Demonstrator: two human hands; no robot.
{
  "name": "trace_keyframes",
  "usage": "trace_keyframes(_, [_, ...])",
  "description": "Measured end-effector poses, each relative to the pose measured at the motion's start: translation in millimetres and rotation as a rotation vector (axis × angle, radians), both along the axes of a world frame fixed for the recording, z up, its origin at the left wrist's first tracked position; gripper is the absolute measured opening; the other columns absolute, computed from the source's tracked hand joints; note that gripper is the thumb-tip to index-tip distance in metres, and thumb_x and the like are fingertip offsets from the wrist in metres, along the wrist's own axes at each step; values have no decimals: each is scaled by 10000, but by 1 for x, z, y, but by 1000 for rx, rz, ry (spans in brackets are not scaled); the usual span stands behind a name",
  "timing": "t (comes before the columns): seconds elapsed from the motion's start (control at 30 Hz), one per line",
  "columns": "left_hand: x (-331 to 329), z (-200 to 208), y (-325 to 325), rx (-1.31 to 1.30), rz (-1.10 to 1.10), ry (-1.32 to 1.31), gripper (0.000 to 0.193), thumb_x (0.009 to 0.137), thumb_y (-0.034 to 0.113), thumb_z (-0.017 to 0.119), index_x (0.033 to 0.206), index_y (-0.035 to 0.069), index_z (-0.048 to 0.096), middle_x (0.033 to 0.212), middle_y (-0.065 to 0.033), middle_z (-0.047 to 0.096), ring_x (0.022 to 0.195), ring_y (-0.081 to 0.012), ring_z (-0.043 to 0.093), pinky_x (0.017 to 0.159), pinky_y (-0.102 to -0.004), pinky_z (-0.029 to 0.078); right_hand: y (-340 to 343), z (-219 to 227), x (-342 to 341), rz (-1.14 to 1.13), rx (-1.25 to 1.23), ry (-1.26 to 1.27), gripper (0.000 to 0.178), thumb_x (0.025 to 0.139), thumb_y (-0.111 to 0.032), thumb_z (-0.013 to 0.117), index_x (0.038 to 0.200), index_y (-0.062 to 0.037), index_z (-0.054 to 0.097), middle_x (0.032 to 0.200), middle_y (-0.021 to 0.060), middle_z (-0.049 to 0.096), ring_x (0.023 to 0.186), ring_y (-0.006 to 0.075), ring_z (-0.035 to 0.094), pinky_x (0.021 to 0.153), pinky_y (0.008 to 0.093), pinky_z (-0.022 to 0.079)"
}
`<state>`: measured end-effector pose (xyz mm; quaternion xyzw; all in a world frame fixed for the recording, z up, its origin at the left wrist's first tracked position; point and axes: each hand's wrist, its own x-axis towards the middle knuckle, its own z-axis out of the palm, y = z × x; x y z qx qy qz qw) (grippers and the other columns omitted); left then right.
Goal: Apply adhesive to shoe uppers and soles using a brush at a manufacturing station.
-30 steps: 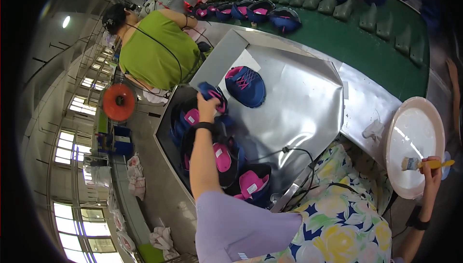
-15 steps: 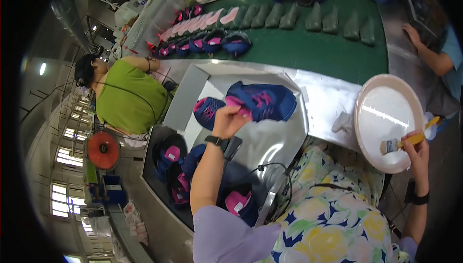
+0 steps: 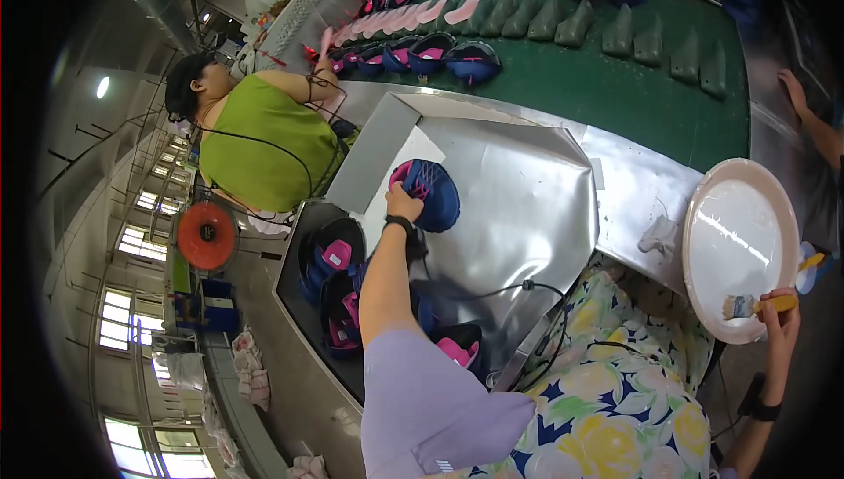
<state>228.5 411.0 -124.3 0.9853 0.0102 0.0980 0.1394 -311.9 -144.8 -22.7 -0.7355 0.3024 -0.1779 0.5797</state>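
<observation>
Your left hand (image 3: 403,205) fingers grip a blue-and-pink shoe (image 3: 428,192) on the silvery bench (image 3: 519,206), your right hand (image 3: 781,316) fingers clasp a brush (image 3: 758,306) beside the green conveyor (image 3: 615,83).

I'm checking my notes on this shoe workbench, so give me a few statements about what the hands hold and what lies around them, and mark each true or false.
1. The left hand grips a blue and pink shoe on the silver metal worktop. True.
2. The right hand is empty. False: it holds a yellow-handled brush.
3. The brush rests at the round white plate. True.
4. The green conveyor belt is bare. False: shoes and green shoe lasts stand on it.
</observation>
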Motion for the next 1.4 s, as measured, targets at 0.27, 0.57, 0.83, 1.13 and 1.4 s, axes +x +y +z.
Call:
trace_keyframes(0.27, [-81,99,-102,-792,24,983,454,894,358,687,880,-95,657,719,-174,704,510,-235,669,437,-316,546,1,1,39,31,38,-19,192,937,-118,637,1088,-46,541,984,36,612,860,89,569,761,227,460])
trace_keyframes(0.57, [-53,17,-53,244,-1171,475,632,684,-85,653,1280,113,583,1391,-209,480,1292,-412,456,1098,-430,387,-1,-10,38,-82,15,-129,167,917,-111,669,1016,-37,557,904,16,610,801,81,591,718,231,489])
trace_keyframes(0.83, [-132,59,-70,-91,-905,630,596,670,-56,609,1255,53,572,1334,-211,516,1281,-387,465,1071,-415,395,-6,-19,78,-79,-266,-55,191,879,-135,684,969,-15,566,769,37,614,688,88,576,611,262,462])
trace_keyframes(1.13, [-106,86,-142,-482,-397,644,318,913,146,630,1219,82,571,1155,-66,640,938,-261,671,795,-427,553,12,-10,99,198,-498,47,216,855,-142,654,980,11,568,838,213,657,775,371,655,707,415,509])
trace_keyframes(1.4, [-88,131,-282,-1293,-803,1089,425,1029,213,436,1432,83,412,1434,-114,480,1306,-267,489,1125,-435,383,2,-24,83,379,-680,146,151,857,-98,633,973,-22,575,893,186,639,848,375,634,780,431,491])
